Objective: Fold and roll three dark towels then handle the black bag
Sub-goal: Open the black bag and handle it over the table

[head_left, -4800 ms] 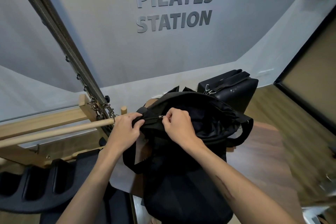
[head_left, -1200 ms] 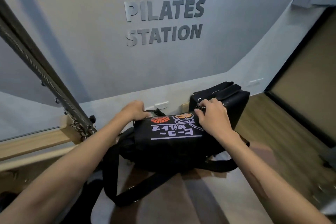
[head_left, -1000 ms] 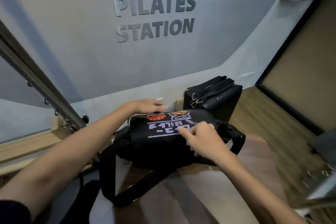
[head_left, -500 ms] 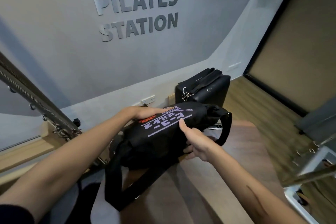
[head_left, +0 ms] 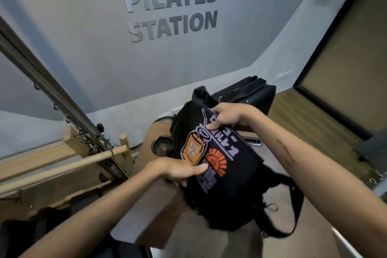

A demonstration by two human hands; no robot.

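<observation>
Bag status: black bag (head_left: pixel 228 176) is held up by both hands, tilted, printed side facing the camera, over the near part of the wooden tabletop (head_left: pixel 161 211). Cannot tell if its bottom edge touches the wood. Print shows an orange jar, a red-orange sun shape and pale lettering.

Left hand (head_left: pixel 178 170): grips the bag's lower left edge, thumb lying across the print, other fingers curled under and hidden behind the fabric.

Right hand (head_left: pixel 228 118): grips the bag's upper right edge, thumb on the print, fingers wrapped behind.

Black strap (head_left: pixel 293 213) hangs in a loop off the bag's right side, blurred.

Behind the bag, at the far edge of the tabletop, stands a black boxy case (head_left: pixel 251 94). Round recess (head_left: pixel 161 146) sits in the tabletop's far left corner, just beside the bag.

Left of the tabletop: wooden frame with a wooden dowel bar (head_left: pixel 62 166) and a long metal spring (head_left: pixel 39 81) running diagonally up, clipped on by chain links. Grey wall carries the lettering "PILATES STATION" (head_left: pixel 171 10).
</observation>
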